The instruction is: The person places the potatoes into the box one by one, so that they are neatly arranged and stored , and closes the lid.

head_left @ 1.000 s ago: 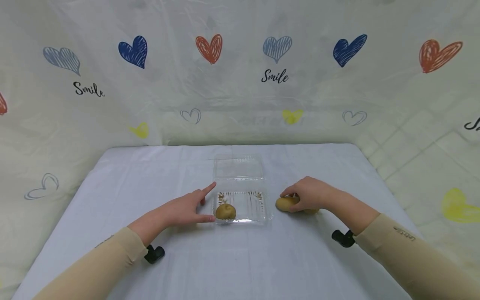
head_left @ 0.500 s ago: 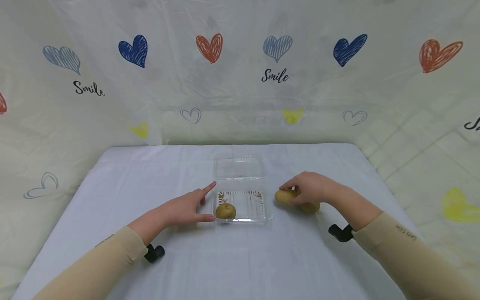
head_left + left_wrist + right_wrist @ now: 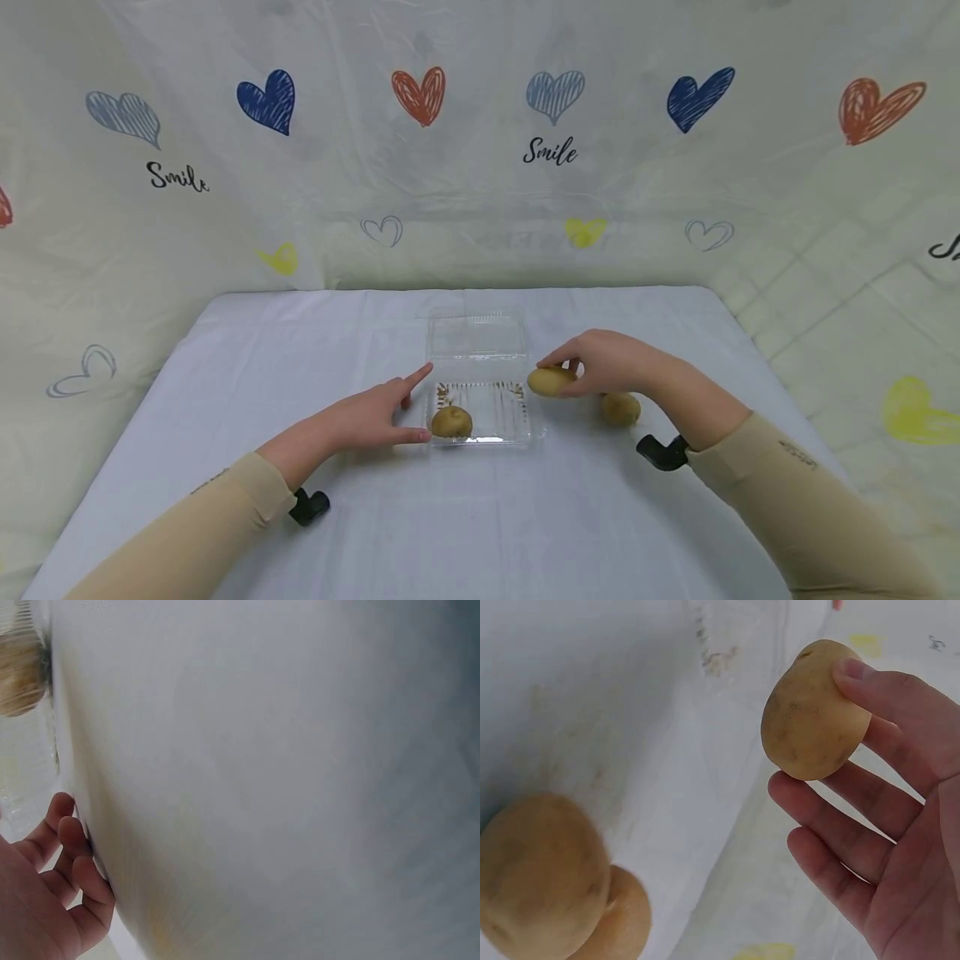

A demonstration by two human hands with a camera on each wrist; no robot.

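My right hand (image 3: pixel 611 362) pinches a yellow-brown potato (image 3: pixel 552 382) between thumb and fingers, just right of a clear plastic clamshell box (image 3: pixel 487 440). In the right wrist view this potato (image 3: pixel 814 712) sits under the thumb, with the lower fingers spread away from it. The box stands with its lid (image 3: pixel 477 335) folded back. One potato (image 3: pixel 452 422) lies in its front left corner. At the box's left side rests my left hand (image 3: pixel 371 417), index finger and thumb extended along the edge. Its other fingers (image 3: pixel 94 881) are bent loosely in the left wrist view.
Another potato (image 3: pixel 621 409) lies on the white-covered table (image 3: pixel 487 517) below my right wrist. The right wrist view shows two potatoes there, a near one (image 3: pixel 544 877) partly covering a second (image 3: pixel 622 919). A heart-printed sheet (image 3: pixel 480 183) hangs behind the table.
My right hand has lifted the potato and carried it left to the box's right side, uncovering the potato behind. The left hand has stayed in place.
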